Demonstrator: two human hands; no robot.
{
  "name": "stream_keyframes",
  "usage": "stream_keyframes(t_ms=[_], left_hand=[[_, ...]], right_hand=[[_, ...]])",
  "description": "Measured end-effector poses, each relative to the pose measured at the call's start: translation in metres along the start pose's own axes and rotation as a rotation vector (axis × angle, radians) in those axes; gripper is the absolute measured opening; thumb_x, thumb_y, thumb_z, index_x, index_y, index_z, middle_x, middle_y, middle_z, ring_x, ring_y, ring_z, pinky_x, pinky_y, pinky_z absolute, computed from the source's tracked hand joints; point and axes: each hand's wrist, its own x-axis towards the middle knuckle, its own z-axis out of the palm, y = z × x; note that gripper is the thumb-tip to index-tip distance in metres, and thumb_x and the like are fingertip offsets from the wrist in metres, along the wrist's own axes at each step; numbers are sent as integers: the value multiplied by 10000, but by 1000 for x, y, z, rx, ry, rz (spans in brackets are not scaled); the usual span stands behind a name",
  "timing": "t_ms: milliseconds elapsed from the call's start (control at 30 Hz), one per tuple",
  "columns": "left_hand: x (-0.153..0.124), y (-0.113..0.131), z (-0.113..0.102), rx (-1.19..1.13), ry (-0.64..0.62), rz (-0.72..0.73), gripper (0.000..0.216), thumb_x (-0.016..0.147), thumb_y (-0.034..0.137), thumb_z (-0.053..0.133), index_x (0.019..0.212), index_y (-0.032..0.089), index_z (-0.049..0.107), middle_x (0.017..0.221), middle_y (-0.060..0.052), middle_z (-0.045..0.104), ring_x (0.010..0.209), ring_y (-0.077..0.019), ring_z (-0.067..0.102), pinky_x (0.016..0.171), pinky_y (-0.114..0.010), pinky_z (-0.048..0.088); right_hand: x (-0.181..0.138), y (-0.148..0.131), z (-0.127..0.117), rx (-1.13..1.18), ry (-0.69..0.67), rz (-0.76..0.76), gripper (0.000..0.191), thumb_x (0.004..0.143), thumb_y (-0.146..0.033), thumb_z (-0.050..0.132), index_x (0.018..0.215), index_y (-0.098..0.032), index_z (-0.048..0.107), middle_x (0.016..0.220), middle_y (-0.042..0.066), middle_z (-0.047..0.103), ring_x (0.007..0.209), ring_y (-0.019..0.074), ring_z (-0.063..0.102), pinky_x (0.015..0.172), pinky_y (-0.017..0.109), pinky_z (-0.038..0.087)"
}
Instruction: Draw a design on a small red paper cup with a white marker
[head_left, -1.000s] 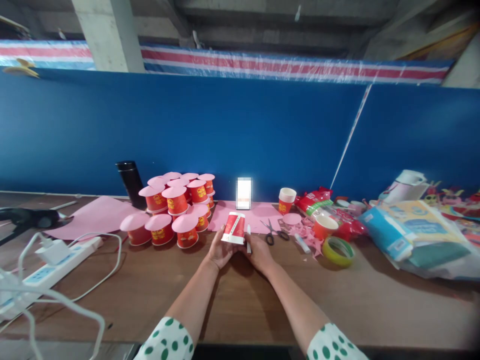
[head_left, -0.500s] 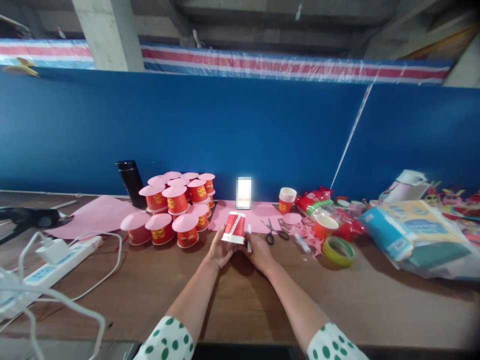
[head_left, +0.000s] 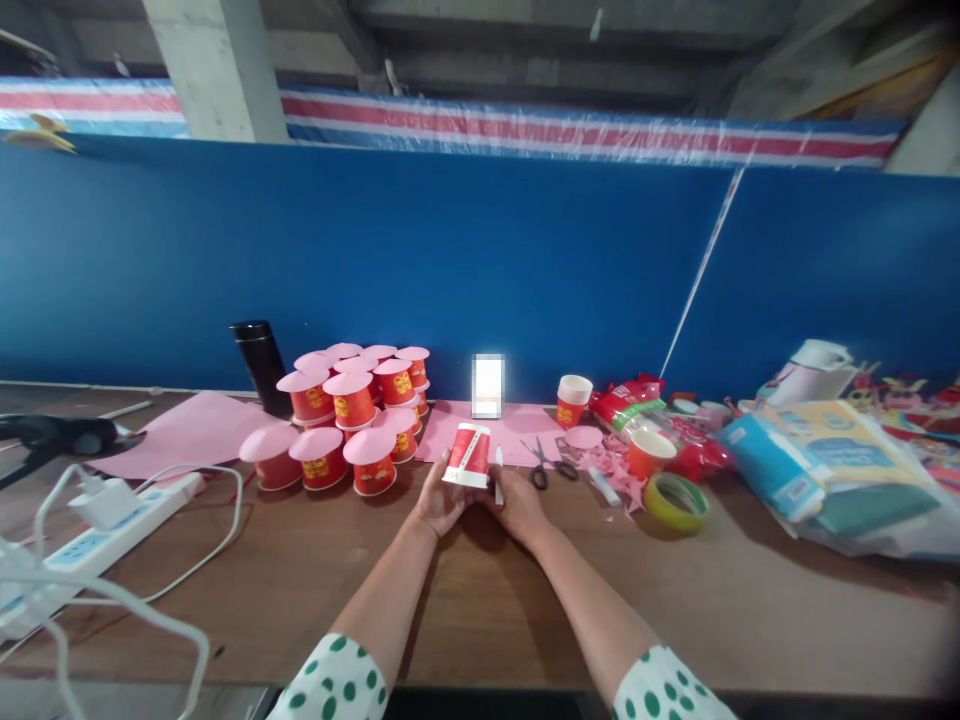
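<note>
My left hand (head_left: 439, 500) is closed on a red and white paper cup (head_left: 468, 455), held upside down over the wooden table (head_left: 480, 600). My right hand (head_left: 519, 503) grips a white pen (head_left: 498, 472) upright beside the cup, its fingers touching the cup's rim. A pink paper sheet (head_left: 517, 430) lies just behind the cup. To the left stands a pile of several red cups capped with pink paper discs (head_left: 345, 415).
Scissors (head_left: 546, 463), a glue stick (head_left: 602, 486), a green tape roll (head_left: 675, 502) and pink scraps lie to the right. Further right are packages and a bag (head_left: 832, 465). A black flask (head_left: 259, 365), power strip (head_left: 97, 535) and cables sit left. A phone (head_left: 487, 385) leans on the blue wall.
</note>
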Motion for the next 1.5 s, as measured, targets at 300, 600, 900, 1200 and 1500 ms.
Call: stream_keyframes(t_ms=[300, 600, 900, 1200, 1500], left_hand=[[-1, 0, 2, -3, -9, 5, 438, 806, 507, 550, 970, 111, 635, 845, -129, 706, 845, -274, 668, 744, -409, 540], [-1, 0, 1, 10, -19, 3, 448, 805, 512, 550, 974, 106, 637, 828, -123, 708, 856, -277, 668, 755, -406, 539], [-1, 0, 2, 4, 0, 13, 423, 814, 498, 542, 934, 105, 641, 782, -110, 710, 791, -256, 679, 740, -392, 543], [-1, 0, 4, 5, 10, 14, 422, 789, 498, 577, 929, 105, 640, 763, -99, 709, 764, -249, 678, 734, -383, 544], [-2, 1, 4, 21, 10, -2, 439, 783, 511, 575, 934, 104, 642, 776, -113, 708, 835, -274, 674, 752, -393, 538]], right_hand=[[1, 2, 3, 17, 13, 22, 182, 809, -252, 613, 979, -212, 560, 906, 46, 655, 835, 198, 597, 697, 259, 395], [1, 1, 1, -1, 1, -13, 205, 812, -236, 599, 1014, -217, 568, 933, 54, 665, 863, 208, 601, 724, 268, 410], [1, -1, 1, -6, -6, -31, 199, 835, -269, 584, 1028, -226, 585, 956, 63, 678, 888, 220, 604, 731, 270, 409], [1, -2, 0, -27, -9, -18, 189, 835, -268, 575, 1016, -214, 583, 954, 67, 679, 891, 218, 610, 724, 263, 407], [0, -1, 0, -32, -10, -18, 191, 824, -254, 587, 1007, -204, 562, 927, 64, 669, 855, 217, 611, 702, 264, 402]])
